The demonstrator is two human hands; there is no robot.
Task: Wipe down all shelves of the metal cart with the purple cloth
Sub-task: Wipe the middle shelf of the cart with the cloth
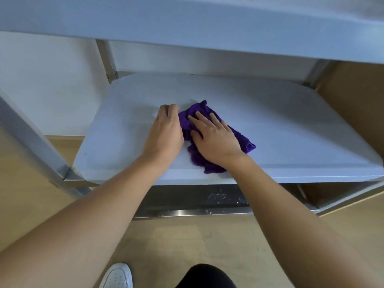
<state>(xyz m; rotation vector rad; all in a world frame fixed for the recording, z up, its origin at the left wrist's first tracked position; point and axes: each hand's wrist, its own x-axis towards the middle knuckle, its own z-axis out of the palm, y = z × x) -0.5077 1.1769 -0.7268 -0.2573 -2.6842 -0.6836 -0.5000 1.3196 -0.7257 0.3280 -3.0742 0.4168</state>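
Observation:
A crumpled purple cloth (198, 113) lies on the middle shelf (291, 125) of the metal cart, near its front centre. My right hand (214, 138) presses flat on top of the cloth with fingers spread. My left hand (164, 132) rests beside it on the left, its fingers curled at the cloth's left edge; whether they pinch the cloth is hidden. The top shelf (207, 28) overhangs above. A lower shelf (197, 202) shows below the front edge, dark and speckled with droplets.
Upright metal cart legs stand at the back left (107, 59), back right (315, 73) and front left (35, 142). A wooden floor (187, 242) lies under the cart. My white shoe (117, 276) and dark knee (207, 277) are at the bottom.

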